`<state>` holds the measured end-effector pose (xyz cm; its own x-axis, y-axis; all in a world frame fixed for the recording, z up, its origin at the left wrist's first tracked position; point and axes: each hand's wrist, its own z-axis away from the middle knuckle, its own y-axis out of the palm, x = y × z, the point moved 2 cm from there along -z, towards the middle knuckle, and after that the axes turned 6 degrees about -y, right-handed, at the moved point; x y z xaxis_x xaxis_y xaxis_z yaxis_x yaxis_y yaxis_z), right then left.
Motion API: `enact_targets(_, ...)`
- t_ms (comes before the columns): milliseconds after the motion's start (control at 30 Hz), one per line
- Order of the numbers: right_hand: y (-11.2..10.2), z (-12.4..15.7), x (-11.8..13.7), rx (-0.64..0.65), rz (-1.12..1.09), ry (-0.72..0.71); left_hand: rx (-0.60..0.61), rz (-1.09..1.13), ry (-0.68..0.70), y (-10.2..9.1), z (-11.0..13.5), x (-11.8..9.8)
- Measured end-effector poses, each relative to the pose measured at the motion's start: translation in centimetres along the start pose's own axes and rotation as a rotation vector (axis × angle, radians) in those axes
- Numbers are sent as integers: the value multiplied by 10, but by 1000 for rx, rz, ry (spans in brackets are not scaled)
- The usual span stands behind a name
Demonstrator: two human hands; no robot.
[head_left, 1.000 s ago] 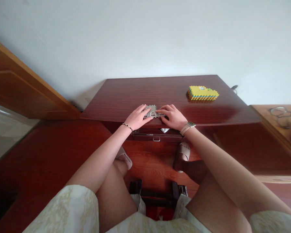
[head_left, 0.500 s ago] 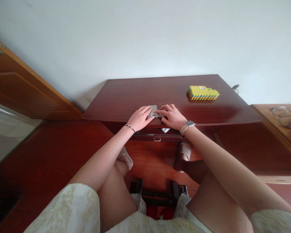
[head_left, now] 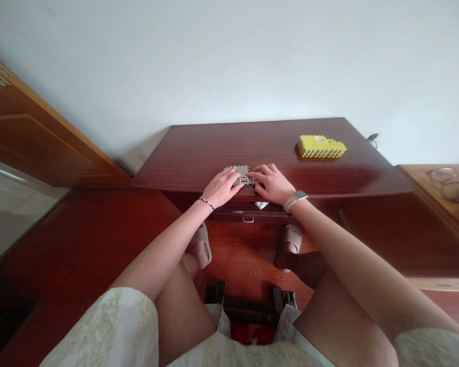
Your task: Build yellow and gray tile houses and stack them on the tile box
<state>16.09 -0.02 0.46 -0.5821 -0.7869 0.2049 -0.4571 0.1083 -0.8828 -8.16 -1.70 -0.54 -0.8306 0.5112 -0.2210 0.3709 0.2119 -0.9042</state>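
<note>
A small grey flat piece with notched edges and little grid windows (head_left: 242,177) lies near the front edge of a dark red wooden table (head_left: 214,153). My left hand (head_left: 222,186) rests on its left side with fingers laid flat over it. My right hand (head_left: 271,182), with a watch on the wrist, presses on its right side with fingers bent down onto it. Both hands cover most of the piece.
A stack of yellow and multicoloured notched foam tiles (head_left: 320,146) sits at the table's back right. A drawer with a metal handle (head_left: 247,219) is under the table front. Glasses (head_left: 445,179) lie on a lighter cabinet at right. A wooden door (head_left: 34,137) stands at left.
Both hands have stayed on the grey piece, shifting their fingers only slightly. The view has drifted a little and my left foot has moved forward.
</note>
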Motion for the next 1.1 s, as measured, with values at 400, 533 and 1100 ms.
enact_targets(400,0,0,-1,11,26,10,3,-12,12,2,-3,-2)
enact_targets(533,0,0,0,15,42,9,23,-38,9,3,-3,-2)
enact_targets(1100,0,0,-2,10,12,24,25,-30,-5,4,-10,-7)
